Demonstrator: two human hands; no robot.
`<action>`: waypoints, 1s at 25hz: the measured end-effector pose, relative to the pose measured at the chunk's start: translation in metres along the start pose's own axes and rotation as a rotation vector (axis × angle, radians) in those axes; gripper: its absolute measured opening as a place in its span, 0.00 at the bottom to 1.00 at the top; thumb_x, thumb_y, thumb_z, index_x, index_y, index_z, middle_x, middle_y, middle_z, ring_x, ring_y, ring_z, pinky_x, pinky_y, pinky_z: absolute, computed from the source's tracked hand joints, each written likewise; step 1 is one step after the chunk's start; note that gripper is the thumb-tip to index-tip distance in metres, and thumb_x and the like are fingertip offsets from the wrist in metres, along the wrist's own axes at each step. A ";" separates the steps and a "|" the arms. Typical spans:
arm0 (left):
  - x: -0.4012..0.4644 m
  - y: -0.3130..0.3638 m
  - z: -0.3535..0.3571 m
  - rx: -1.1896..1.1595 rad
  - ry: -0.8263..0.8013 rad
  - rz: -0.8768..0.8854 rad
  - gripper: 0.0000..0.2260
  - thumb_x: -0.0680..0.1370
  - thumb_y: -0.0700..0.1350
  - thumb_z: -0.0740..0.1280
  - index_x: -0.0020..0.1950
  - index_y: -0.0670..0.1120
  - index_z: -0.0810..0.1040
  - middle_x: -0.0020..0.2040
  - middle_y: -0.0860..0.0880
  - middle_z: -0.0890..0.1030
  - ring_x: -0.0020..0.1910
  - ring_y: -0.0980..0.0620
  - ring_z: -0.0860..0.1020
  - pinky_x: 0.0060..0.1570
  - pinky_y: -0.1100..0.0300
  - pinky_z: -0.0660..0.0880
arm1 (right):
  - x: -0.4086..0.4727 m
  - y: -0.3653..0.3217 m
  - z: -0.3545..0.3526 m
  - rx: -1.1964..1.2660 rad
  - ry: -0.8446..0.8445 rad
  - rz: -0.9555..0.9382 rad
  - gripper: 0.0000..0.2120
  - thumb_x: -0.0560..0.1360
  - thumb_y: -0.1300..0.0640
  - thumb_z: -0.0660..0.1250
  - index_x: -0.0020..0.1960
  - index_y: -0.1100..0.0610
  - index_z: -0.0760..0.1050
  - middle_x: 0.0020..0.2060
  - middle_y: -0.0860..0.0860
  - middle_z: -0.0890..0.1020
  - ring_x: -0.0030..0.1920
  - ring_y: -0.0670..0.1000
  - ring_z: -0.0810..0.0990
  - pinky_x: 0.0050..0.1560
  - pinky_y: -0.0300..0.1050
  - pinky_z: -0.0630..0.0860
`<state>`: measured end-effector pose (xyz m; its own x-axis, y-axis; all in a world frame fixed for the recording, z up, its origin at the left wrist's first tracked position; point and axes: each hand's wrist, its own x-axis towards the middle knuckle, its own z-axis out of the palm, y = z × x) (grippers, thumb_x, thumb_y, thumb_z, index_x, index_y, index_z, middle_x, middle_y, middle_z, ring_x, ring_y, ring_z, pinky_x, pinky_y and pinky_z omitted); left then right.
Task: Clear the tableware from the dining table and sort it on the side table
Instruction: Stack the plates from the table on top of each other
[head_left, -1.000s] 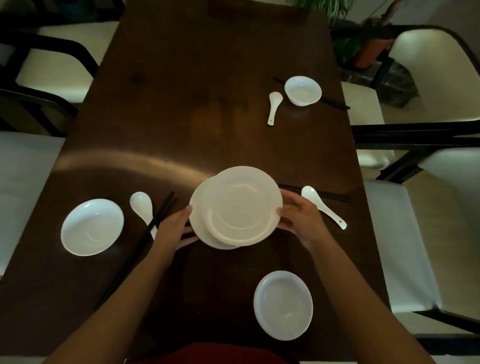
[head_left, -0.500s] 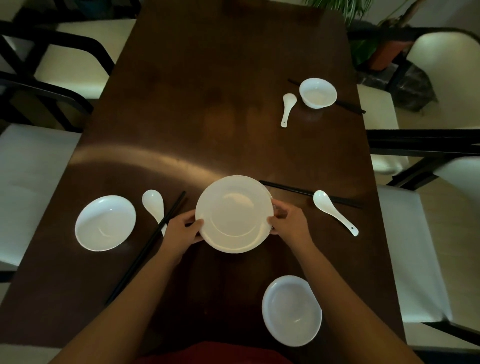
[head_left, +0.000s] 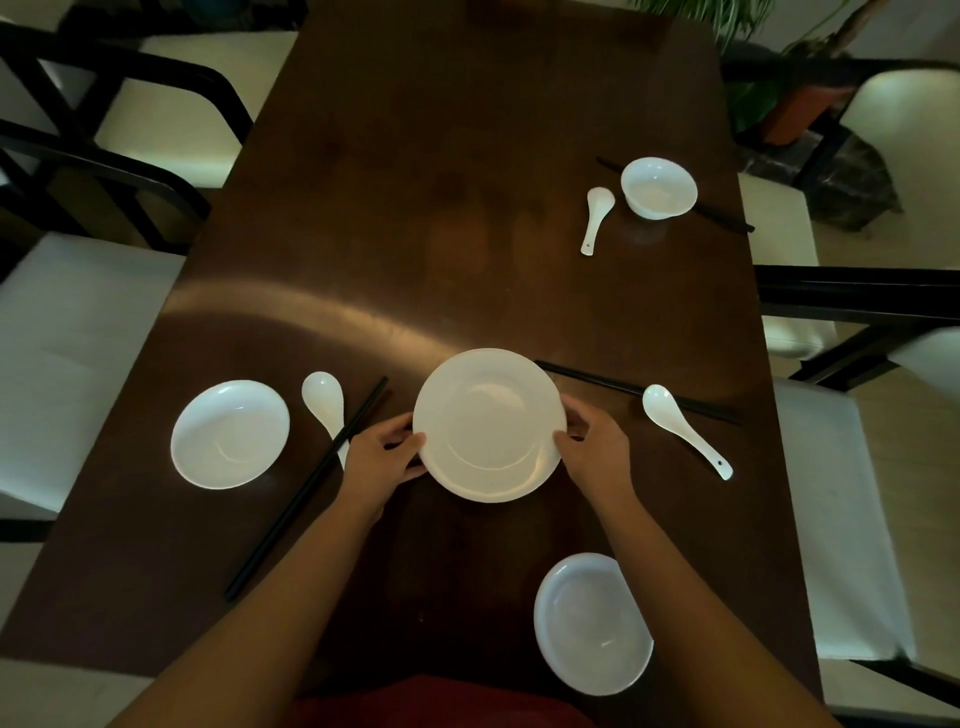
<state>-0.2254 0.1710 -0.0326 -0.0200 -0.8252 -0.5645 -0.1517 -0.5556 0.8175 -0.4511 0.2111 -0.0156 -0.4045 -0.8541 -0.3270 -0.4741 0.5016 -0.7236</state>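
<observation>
Hands (head_left: 488, 457) clamped on white plate (head_left: 488, 423); dark wood table (head_left: 441, 218), cream chairs (head_left: 67, 338) around, dim room

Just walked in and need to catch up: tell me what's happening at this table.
A person is clearing the dark dining table. The left hand and right hand grip opposite edges of the white plate at the centre. Two more plates, a small bowl, three spoons and chopsticks are not yet collected.

Plain white plates (head_left: 488, 423), bowls (head_left: 658, 187) and spoons (head_left: 684, 429) on a dark brown wooden counter (head_left: 467, 208); black chopsticks (head_left: 306, 488); cream chair seats (head_left: 72, 358) with black frames; red clothing (head_left: 441, 701).
</observation>
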 end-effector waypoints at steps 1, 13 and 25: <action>0.001 -0.001 0.000 0.003 0.009 0.003 0.18 0.75 0.39 0.67 0.65 0.45 0.73 0.47 0.54 0.78 0.49 0.54 0.77 0.39 0.63 0.78 | 0.000 0.000 0.000 0.009 0.001 0.003 0.19 0.73 0.62 0.67 0.63 0.52 0.74 0.58 0.50 0.81 0.49 0.43 0.74 0.52 0.39 0.70; -0.031 0.032 -0.057 0.795 0.203 0.619 0.13 0.77 0.45 0.63 0.61 0.46 0.76 0.53 0.48 0.80 0.46 0.53 0.78 0.44 0.60 0.73 | -0.034 -0.069 0.022 -0.424 0.074 -0.355 0.20 0.76 0.53 0.62 0.68 0.53 0.69 0.65 0.54 0.73 0.65 0.55 0.70 0.59 0.51 0.72; -0.031 -0.008 -0.241 1.293 0.087 0.955 0.19 0.62 0.37 0.78 0.51 0.41 0.83 0.49 0.42 0.84 0.51 0.43 0.82 0.54 0.39 0.74 | -0.079 -0.145 0.182 -0.743 -0.262 -1.073 0.24 0.59 0.57 0.80 0.54 0.54 0.81 0.54 0.52 0.83 0.57 0.53 0.80 0.54 0.48 0.77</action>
<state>0.0144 0.1767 0.0055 -0.5453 -0.8303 0.1151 -0.8096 0.5573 0.1844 -0.2083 0.1806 0.0042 0.5571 -0.8300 0.0260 -0.8067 -0.5484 -0.2200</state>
